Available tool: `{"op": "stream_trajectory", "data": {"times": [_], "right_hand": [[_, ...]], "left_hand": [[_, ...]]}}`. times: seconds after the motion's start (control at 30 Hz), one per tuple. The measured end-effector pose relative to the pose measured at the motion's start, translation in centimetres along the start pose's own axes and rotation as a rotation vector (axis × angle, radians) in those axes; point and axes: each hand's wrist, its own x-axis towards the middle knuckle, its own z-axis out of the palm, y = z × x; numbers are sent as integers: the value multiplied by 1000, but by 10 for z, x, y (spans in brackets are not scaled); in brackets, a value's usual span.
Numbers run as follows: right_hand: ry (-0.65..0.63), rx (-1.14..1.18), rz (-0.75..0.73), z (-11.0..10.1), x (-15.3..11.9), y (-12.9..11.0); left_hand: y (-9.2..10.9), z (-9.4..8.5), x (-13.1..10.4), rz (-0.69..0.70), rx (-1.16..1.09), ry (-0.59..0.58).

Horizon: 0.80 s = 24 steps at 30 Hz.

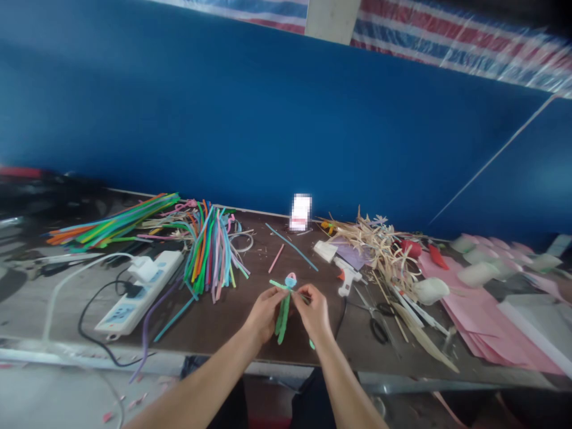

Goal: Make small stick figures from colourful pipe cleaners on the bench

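Between my two hands is a small pipe-cleaner flower (291,279) with a pink and light-blue head and green pipe-cleaner pieces (282,322) hanging below it. My left hand (267,310) pinches the green part just under the head, from the left. From the right, my right hand (311,305) pinches at the same spot, with thumb and forefinger together. A green tip shows below my right hand. Ahead of my hands lie a short pink pipe cleaner (276,258) and a longer blue one (292,247).
Bundled pipe cleaners (214,250) and a white power strip (139,295) lie left. To the right are a hot glue gun (347,275), scissors (379,325), pale dried-looking strips (379,244) and pink sheets (469,310). A blue wall (268,119) rises behind the table.
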Motion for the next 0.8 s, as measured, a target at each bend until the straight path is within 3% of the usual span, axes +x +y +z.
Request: {"op": "stream_trajectory", "data": {"times": [0.5,0.8], "right_hand": [[11,-149,-133,-3,-1,-1],[-290,-145,66,-15,12,-7]], "left_hand": [[6,-4,3,-38,177,61],[17,-9,1,-15,329,-25]]}}
